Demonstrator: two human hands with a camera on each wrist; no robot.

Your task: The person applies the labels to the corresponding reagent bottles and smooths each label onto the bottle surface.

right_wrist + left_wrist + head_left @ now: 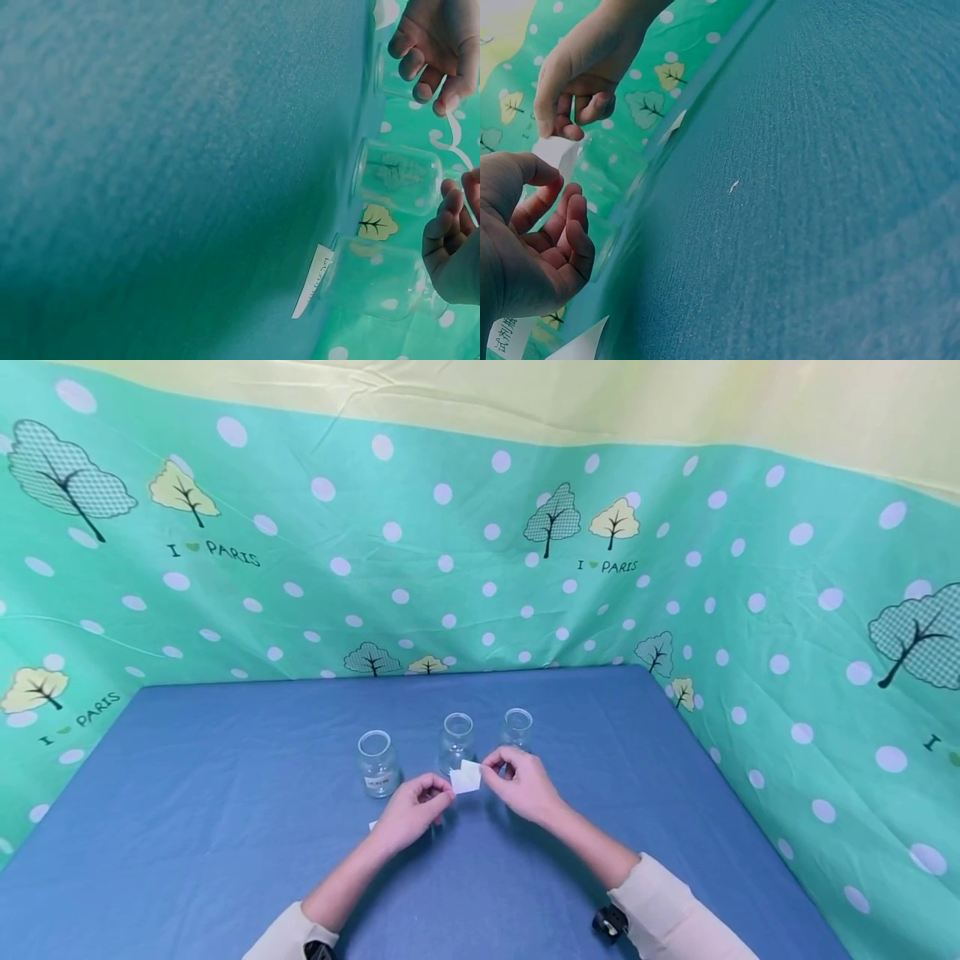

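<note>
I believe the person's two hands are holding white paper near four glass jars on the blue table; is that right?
Not quite: the head view shows three glass jars on the blue table, not four. The left hand and right hand do hold white paper near them.

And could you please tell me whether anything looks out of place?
Mildly: in the left wrist view, a tiny white scrap lies on the blue cloth, away from the held white paper, like a stray offcut. No spill shows, and the three jars stand upright.
</note>
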